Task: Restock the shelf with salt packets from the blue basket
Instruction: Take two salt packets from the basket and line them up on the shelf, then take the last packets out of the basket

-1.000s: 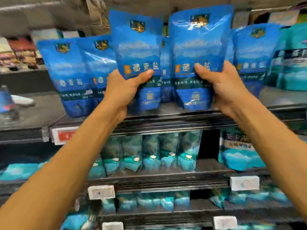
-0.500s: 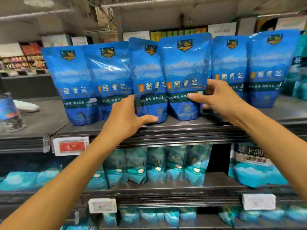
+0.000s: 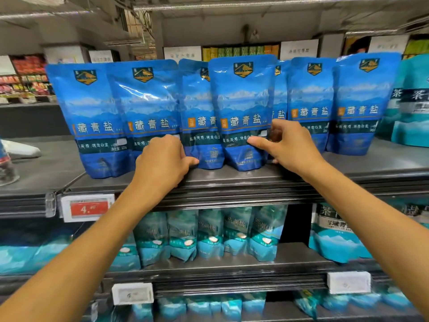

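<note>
Several tall blue salt packets stand in a row on the dark top shelf (image 3: 232,182). My right hand (image 3: 287,145) grips the middle front packet (image 3: 243,101) at its lower right edge, thumb on the front and fingers behind; the packet stands on the shelf. My left hand (image 3: 162,163) holds the neighbouring packet (image 3: 199,108) at its lower left, thumb against its base and fingers hidden behind it. That packet is partly covered by the front one. The blue basket is out of view.
Other blue packets stand to the left (image 3: 90,112) and right (image 3: 362,101). A larger teal bag (image 3: 411,101) is at the far right. Smaller teal packets (image 3: 209,233) fill the shelf below. A red price tag (image 3: 88,206) hangs on the shelf edge.
Both hands have brought the two packets down from the air onto the top shelf and into the row. My hands have slid lower on the packets.
</note>
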The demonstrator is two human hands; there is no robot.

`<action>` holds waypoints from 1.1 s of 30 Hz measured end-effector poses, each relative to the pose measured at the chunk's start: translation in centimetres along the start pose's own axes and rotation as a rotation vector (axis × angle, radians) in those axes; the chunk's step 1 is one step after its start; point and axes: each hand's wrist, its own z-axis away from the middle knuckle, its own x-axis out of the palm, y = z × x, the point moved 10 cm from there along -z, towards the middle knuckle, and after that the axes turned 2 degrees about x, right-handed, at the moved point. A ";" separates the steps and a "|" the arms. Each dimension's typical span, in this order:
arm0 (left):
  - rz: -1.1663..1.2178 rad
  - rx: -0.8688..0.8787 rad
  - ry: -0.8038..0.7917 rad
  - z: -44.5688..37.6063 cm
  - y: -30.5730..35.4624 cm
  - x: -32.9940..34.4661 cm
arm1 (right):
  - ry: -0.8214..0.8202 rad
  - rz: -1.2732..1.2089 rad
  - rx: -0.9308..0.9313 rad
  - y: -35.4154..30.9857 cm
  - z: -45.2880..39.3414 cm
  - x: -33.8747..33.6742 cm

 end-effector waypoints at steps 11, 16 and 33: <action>0.046 0.049 0.056 1.0 -0.1 -0.4 | -0.051 0.064 0.151 0.9 1.3 0.3; 0.165 0.180 0.223 2.8 0.7 -2.1 | -0.027 0.003 0.102 -0.2 3.1 -0.2; 1.068 -0.318 0.221 23.8 -11.7 7.1 | -0.276 -0.794 0.187 -2.2 23.3 12.3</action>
